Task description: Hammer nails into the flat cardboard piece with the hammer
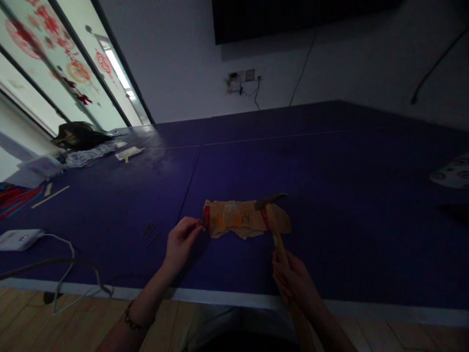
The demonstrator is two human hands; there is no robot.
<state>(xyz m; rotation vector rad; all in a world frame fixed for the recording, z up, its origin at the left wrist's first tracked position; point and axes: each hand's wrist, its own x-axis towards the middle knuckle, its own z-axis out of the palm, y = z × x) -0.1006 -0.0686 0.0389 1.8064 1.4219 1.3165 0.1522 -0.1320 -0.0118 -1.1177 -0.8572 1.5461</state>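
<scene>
A tan, ragged-edged piece (234,219) with red bands and orange patches lies flat on the dark blue table (234,171). My right hand (293,278) is wrapped round the wooden handle of a hammer (277,234), whose dark metal head rests on or just above the right part of the piece. At the left end of the piece, my left hand (183,239) is closed in a pinch beside the red band; what its fingertips hold is too small to make out. Several thin dark nails (148,231) lie on the table left of my left hand.
A white device (21,239) with a cable lies at the left front edge. Red and blue strips (18,199), a clear box (40,168) and a dark bag (80,136) are at the far left. A patterned white object (454,172) sits at the right.
</scene>
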